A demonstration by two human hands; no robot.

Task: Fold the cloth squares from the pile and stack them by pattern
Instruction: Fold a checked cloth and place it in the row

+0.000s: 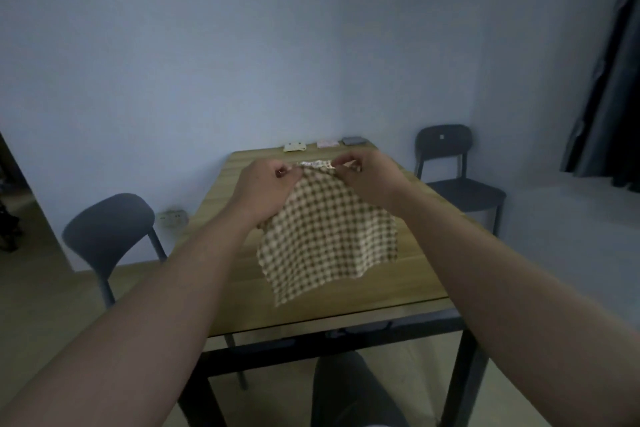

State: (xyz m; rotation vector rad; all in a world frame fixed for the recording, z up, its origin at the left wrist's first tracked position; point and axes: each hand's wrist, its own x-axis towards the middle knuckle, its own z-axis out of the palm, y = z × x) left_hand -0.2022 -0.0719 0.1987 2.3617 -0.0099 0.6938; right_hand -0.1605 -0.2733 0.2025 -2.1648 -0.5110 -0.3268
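Brown-and-cream checked cloth [325, 236] hung from its top edge, pinched at both upper corners: left hand [263, 184] gripped the left corner and right hand [367, 177] the right, fingers curled on the fabric. Cloth fell below the hands and nearer than them, its lowest corner pointing toward the table's near edge (long axis roughly far-to-near). It hung over the middle of the table [242, 298], with bare wood on either side. Along the far edge sat a cream stack [294, 147], pink stack [327, 143] and grey stack [354, 140], well apart from the cloth.
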